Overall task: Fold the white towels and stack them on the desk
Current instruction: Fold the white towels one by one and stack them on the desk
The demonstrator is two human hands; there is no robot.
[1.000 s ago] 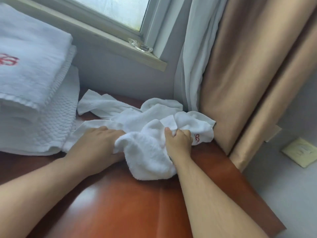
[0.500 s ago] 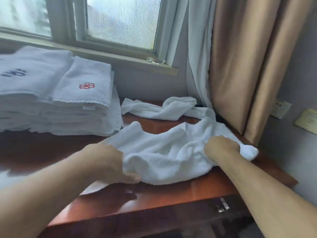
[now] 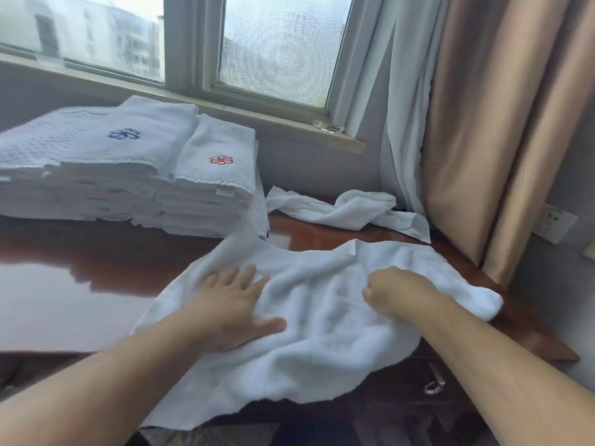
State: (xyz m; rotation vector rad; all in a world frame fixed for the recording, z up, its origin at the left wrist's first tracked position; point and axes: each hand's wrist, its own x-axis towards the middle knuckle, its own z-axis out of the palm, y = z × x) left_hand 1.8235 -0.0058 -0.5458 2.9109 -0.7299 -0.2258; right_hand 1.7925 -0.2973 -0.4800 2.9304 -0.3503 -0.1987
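- the reddish wooden desk (image 3: 96, 284) is carrying all the towels.
- a stack of folded towels (image 3: 128, 175) is sitting back left.
- an unfolded towel (image 3: 322, 342) is lying at the front, draping over the edge.
- a crumpled towel (image 3: 351, 210) is lying behind it.
- the left hand (image 3: 231, 304) is pressing it flat, fingers apart.
- the right hand (image 3: 402, 294) is resting on it, fingers curled; no telling if they are pinching cloth.
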